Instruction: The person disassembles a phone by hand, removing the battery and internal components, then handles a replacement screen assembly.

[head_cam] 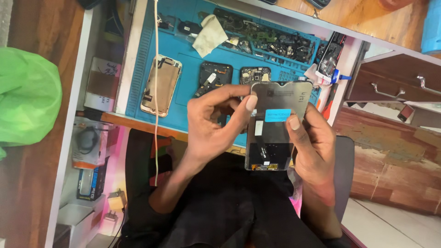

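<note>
- looking down via head view: both hands hold a phone display panel back side up, over the lap, just near of the blue repair mat.
- right hand wraps the panel's right edge, thumb pressed on its back beside a light blue sticker; grip closed on the panel.
- left hand sits at the panel's left edge, thumb and forefinger pinched at its upper left corner; other fingers curled. closed on the panel too.
- panel is dark grey, notch at the far edge, black flex cable running down its lower half, upright in frame and slightly tilted.
- on the mat, far of the hands: a gold-edged phone frame to the left, an opened black phone body in the middle, a smaller board piece right of it, partly hidden by the panel.
- far edge of the mat: a crumpled cloth and a heap of loose phone parts.
- thin white cord hangs down across the mat's left side.
- green plastic bag far left on the wood surface.
- wooden drawer with metal handles to the right.
- person wears dark clothing, seated.
</note>
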